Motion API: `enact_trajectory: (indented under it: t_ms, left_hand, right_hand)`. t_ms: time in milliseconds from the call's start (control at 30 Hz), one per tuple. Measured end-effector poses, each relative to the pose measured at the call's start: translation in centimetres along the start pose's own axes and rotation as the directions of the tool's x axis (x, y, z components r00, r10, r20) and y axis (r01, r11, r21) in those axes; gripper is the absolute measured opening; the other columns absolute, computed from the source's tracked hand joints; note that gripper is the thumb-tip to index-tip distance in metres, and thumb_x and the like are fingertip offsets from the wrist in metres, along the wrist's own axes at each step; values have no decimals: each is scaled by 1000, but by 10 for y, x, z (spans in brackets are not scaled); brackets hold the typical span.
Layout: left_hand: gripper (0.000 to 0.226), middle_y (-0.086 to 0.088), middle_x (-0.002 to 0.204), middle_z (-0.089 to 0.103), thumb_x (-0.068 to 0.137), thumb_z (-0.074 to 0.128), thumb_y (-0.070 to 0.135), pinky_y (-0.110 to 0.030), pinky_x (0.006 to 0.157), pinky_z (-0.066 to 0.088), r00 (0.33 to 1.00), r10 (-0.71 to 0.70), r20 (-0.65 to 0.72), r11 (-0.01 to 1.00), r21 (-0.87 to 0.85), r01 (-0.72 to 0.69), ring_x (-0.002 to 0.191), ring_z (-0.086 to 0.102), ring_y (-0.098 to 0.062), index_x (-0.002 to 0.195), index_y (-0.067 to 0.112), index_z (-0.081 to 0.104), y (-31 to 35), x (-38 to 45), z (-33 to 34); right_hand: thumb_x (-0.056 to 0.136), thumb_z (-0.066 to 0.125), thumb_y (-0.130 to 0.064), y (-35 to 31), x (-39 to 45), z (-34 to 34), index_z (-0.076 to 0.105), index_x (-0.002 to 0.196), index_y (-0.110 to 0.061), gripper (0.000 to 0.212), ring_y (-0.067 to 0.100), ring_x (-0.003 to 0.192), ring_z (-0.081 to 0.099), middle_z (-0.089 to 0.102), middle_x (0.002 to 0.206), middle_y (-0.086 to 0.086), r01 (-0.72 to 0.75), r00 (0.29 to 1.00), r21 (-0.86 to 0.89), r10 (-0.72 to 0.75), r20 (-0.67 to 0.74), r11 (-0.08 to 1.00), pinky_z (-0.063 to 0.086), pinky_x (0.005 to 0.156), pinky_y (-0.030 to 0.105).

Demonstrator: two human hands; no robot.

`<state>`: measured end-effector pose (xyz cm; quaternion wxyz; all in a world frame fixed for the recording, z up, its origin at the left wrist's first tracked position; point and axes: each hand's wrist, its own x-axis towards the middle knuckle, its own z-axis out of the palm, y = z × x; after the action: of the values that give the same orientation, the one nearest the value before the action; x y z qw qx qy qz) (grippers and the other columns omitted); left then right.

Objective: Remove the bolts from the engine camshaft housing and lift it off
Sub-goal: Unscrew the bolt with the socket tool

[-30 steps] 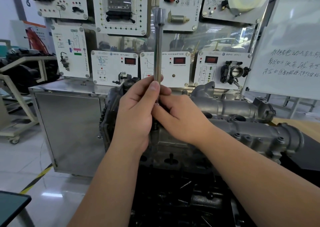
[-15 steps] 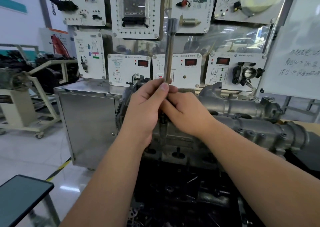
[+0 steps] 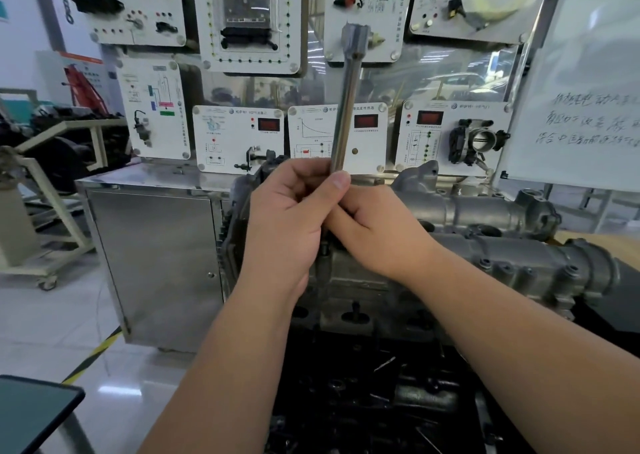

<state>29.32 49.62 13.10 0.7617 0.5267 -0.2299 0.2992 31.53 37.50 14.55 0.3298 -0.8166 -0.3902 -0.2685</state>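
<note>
White sensor training panels (image 3: 239, 138) behind grey cast-metal camshaft housing (image 3: 502, 259).
Left hand (image 3: 291, 218) grips upright steel socket extension bar (image 3: 344, 107); right hand (image 3: 381, 231), at 3 o'clock, pinches its base.

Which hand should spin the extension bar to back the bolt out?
Probably the left hand: it already grips the extension bar high on the shaft. The right hand sits lower, steadying near the camshaft housing.

polished steel extension bar (image 3: 346, 107), matt cast-metal camshaft housing (image 3: 502, 263)
</note>
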Motion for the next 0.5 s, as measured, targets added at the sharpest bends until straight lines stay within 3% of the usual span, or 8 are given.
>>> enact_trajectory:
  t_ms: [133, 233, 367, 433, 500]
  left_hand:
    - [9, 4, 84, 77, 90, 66, 18, -18, 78, 54, 998, -48, 36, 999, 5, 48, 85, 71, -6, 93, 23, 73, -1, 2, 2]
    - [24, 2, 86, 78, 94, 57, 27, -18, 81, 54, 994, -81, 79, 996, 30, 79, 91, 72, -7, 89, 32, 80, 1, 4, 1]
    - [18, 4, 82, 75, 90, 61, 25, -23, 79, 56, 996, -75, 43, 997, 15, 74, 84, 69, -8, 87, 29, 79, 4, 6, -3]
    - [12, 5, 83, 74, 88, 65, 21, -22, 76, 56, 998, -61, 6, 998, -7, 61, 82, 69, -8, 89, 26, 76, 3, 6, -4]
    - [15, 5, 82, 74, 89, 67, 15, -22, 73, 56, 999, -51, -18, 998, -44, 50, 80, 69, -8, 84, 27, 75, 2, 5, -2]
  right_hand:
    - [103, 42, -30, -2, 0, 1, 43, 62, -26, 41, 6, 51, 48, 48, 54, -9, -33, 998, 48, 30, 59, 998, 36, 49, 19]
    - [106, 45, -28, -1, 0, 0, 46, 63, -26, 43, 4, 52, 49, 48, 56, -9, -66, 993, 35, 62, 104, 997, 36, 50, 16]
    - [100, 55, -36, 1, 0, -2, 55, 70, -18, 35, 7, 53, 49, 52, 56, -7, -71, 995, 26, 69, 68, 997, 35, 50, 19]
    - [97, 61, -36, 0, 0, -3, 65, 86, -13, 26, 8, 62, 57, 63, 68, -2, -70, 997, 76, 69, 22, 995, 46, 59, 26]
    - [97, 62, -29, 0, -1, -2, 65, 89, -13, 19, 11, 66, 59, 65, 72, -2, -56, 998, 111, 57, -6, 992, 48, 63, 29]
